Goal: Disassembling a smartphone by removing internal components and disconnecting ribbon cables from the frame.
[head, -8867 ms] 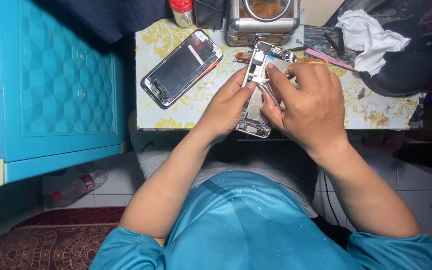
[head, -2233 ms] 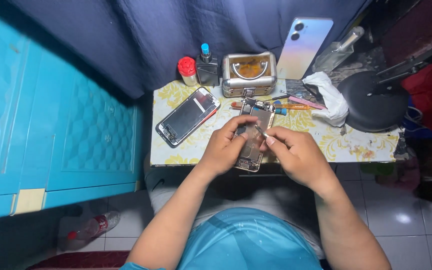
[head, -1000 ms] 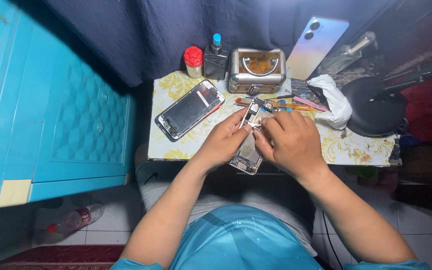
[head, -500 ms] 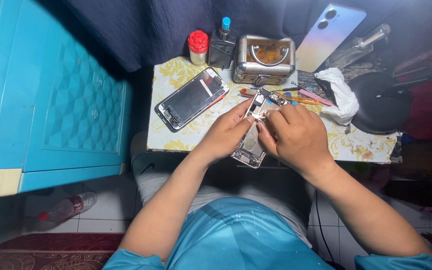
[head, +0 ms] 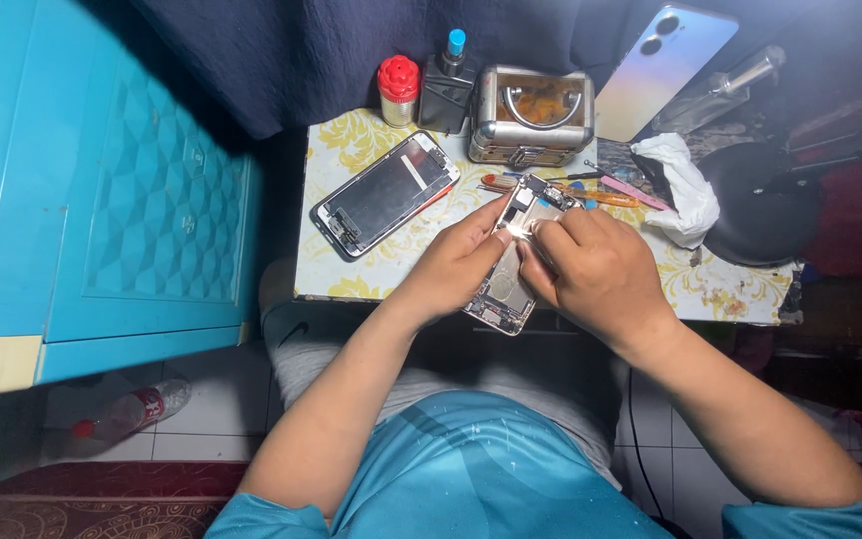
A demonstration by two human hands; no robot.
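While the left hand pinches the opened phone body at the counter edge as before, the right hand now presses fingertips together inside it.

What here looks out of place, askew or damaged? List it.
The opened phone body held by the left hand and right hand has its insides bared. A detached screen panel lies askew on the table. A plastic bottle lies on its side on the floor.
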